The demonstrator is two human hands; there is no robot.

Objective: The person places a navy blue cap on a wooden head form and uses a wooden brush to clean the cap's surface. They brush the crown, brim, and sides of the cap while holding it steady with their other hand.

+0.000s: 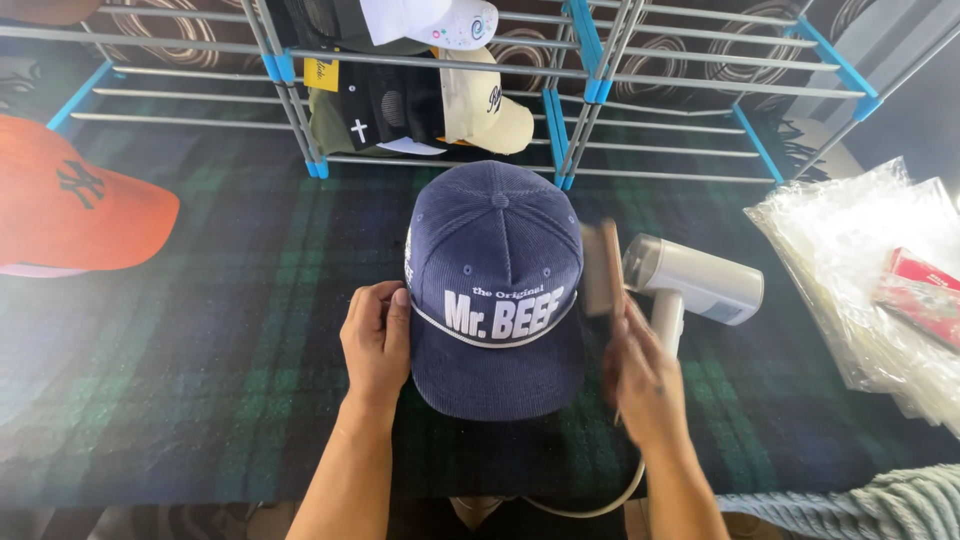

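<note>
A navy corduroy cap (pixel 495 250) with white lettering on its front sits on the dark plaid cloth (pixel 230 300), its brim toward me. My left hand (pixel 377 340) grips the cap's left side at the brim. My right hand (pixel 640 375) is blurred with motion beside the cap's right side and holds a small brown brush (pixel 603 268) upright against the cap's edge.
A white handheld steamer (pixel 690 285) lies right of the cap, its cord trailing toward me. An orange cap (pixel 70 205) lies at the left. A metal rack with blue joints (pixel 560 130) holds several caps behind. Clear plastic bags (pixel 860 260) are stacked at the right.
</note>
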